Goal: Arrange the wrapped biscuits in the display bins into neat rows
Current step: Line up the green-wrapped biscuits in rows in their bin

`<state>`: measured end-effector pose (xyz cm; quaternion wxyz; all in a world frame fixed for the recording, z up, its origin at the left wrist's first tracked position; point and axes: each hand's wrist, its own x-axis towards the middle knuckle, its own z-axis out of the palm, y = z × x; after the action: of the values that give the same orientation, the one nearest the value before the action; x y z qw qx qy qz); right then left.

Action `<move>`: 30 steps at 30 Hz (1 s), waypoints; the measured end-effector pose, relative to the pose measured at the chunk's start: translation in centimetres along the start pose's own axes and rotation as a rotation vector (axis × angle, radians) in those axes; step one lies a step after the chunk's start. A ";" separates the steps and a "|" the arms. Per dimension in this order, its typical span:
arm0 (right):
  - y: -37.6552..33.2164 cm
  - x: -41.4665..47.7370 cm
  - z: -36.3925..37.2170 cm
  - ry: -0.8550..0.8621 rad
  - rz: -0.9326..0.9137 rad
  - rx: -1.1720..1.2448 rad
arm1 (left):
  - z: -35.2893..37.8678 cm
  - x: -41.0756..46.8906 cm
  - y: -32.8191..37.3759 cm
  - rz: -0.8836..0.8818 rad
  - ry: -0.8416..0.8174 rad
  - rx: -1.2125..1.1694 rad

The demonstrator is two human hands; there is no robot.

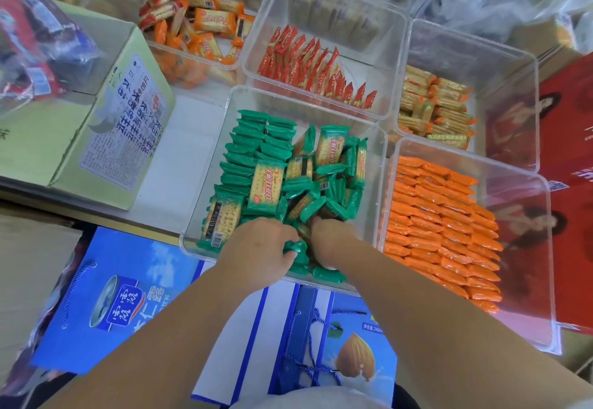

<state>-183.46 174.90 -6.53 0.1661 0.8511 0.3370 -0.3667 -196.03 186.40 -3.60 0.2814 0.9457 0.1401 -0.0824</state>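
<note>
From my station I saw a cardboard box (96,113) at far left. In the middle bin (208,165), the green packets (272,177) stood in rows on its left and lay jumbled on its right. The left hand (256,248) curled round a few at the near wall. The right hand (330,242) dug into the pile, fingers hidden, grip unclear. Orange packets (442,222) sat in rows rightward

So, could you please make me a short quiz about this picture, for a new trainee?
1. True or false: the orange packets at the near right lie in neat rows.
2. The left hand and the right hand reach into which pile? A red, B green packets, C gold.
3. Fill in: the tidy rows of green packets stand to the ____ of the loose ones.
Key: 1 true; 2 B; 3 left.
</note>
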 end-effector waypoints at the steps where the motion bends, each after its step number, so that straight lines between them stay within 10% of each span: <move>1: 0.1 -0.1 -0.2 0.011 -0.004 0.034 | 0.0 0.0 0.0 -0.004 -0.007 0.006; 10: 1.5 -2.5 -2.6 0.258 -0.177 0.356 | 0.4 0.4 -0.2 0.023 -0.135 0.078; 14: 1.1 -3.2 -3.4 0.115 -0.163 0.575 | 0.3 0.0 0.1 0.004 -0.032 0.082; 19: 1.1 -3.3 -3.6 0.006 -0.295 0.325 | 0.4 -0.5 0.5 -0.183 0.225 0.061; 30: -0.1 -2.4 -2.7 0.075 -0.309 0.372 | 0.1 1.0 1.5 -0.325 0.117 0.253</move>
<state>-183.30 175.32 -2.94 -0.0644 0.8184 0.3957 -0.4116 -194.64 185.41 -3.13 0.1347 0.9417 0.2954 -0.0887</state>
